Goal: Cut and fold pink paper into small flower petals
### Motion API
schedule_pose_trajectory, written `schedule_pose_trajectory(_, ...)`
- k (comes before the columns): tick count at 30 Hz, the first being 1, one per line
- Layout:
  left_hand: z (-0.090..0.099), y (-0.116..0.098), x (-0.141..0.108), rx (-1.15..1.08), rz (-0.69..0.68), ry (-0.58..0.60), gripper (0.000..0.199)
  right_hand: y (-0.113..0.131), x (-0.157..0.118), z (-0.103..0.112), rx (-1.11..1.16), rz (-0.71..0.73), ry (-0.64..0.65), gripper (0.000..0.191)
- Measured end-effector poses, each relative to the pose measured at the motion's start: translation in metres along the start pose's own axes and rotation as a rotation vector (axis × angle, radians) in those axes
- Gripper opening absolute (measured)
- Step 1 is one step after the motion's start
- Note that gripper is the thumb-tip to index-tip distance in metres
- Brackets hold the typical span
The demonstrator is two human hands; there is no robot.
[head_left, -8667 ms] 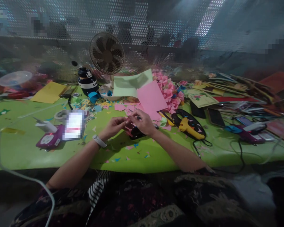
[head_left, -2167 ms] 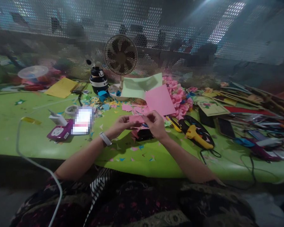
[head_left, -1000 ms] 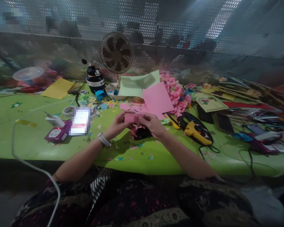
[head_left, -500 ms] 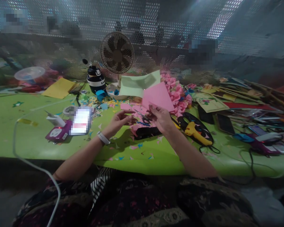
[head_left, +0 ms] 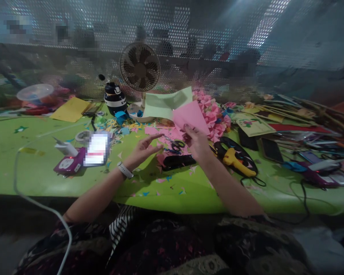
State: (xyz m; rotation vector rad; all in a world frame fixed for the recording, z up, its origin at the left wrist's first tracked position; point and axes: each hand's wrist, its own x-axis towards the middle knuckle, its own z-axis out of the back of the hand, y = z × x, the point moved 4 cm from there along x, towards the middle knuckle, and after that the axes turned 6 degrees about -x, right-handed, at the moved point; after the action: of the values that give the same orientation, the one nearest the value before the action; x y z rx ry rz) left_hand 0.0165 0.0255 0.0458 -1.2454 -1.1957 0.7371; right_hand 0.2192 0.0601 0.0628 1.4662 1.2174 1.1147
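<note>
My left hand (head_left: pixel 145 151), with a white watch on its wrist, hovers over the table with thumb and forefinger apart and nothing between them. Fingers bent, my right hand (head_left: pixel 196 142) is at the lower edge of a pink paper sheet (head_left: pixel 190 116); the fingertips are partly hidden. Between the hands lie scissors with dark handles (head_left: pixel 177 145), on pink paper scraps. A black object (head_left: pixel 177 161) rests just below them. Behind the pink sheet stands a pale green sheet (head_left: pixel 168 103), next to a heap of pink paper flowers (head_left: pixel 213 112).
On the green table (head_left: pixel 172 198), a lit phone (head_left: pixel 96 149) and purple power strip (head_left: pixel 70 162) lie left. A bottle (head_left: pixel 114 100) and fan (head_left: pixel 140 70) stand behind. A yellow glue gun (head_left: pixel 237 162), phones and paper piles are right. A white cable crosses the left front edge.
My left thumb and forefinger have spread further apart. The scissors' handles show more clearly between the hands. The right hand has shifted only slightly, and the view has moved a little.
</note>
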Motion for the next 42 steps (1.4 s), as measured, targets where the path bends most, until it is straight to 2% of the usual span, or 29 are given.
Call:
schedule_pose_trajectory(4,-0.008,-0.001,-0.001,-0.108,0.009,-0.107,0.038,-0.01,-0.032,-0.029,-0.114,-0.002,0.172,0.048)
schedule_pose_trajectory(8,-0.01,0.009,-0.001,-0.168,0.005,-0.205,0.03,-0.011,-0.045,-0.043,-0.219,0.054,0.24,0.051)
schedule_pose_trajectory(11,-0.006,0.016,-0.002,-0.22,0.009,-0.273,0.024,-0.012,-0.043,-0.042,-0.338,0.115,0.264,0.05)
schedule_pose_trajectory(16,-0.001,0.019,-0.001,-0.315,0.035,-0.288,0.021,-0.011,-0.036,-0.038,-0.582,0.227,0.345,0.05)
schedule_pose_trajectory(21,0.004,0.02,0.001,-0.333,0.067,-0.355,0.029,-0.01,-0.037,-0.039,-0.547,0.118,0.508,0.049)
schedule_pose_trajectory(26,0.012,0.016,0.005,-0.393,0.03,-0.433,0.032,-0.005,-0.037,-0.038,-0.507,0.076,0.485,0.047)
schedule_pose_trajectory(28,0.012,0.014,0.006,-0.414,0.025,-0.43,0.036,-0.005,-0.037,-0.037,-0.492,0.086,0.449,0.047)
schedule_pose_trajectory(32,0.003,0.016,0.004,-0.388,0.098,-0.325,0.035,-0.007,-0.037,-0.037,-0.481,0.112,0.393,0.046)
schedule_pose_trajectory(37,-0.002,0.017,0.0,-0.308,0.077,-0.292,0.03,-0.01,-0.04,-0.04,-0.474,0.086,0.43,0.038)
schedule_pose_trajectory(42,-0.003,0.017,0.0,-0.332,0.096,-0.267,0.029,-0.008,-0.043,-0.043,-0.468,0.082,0.445,0.032)
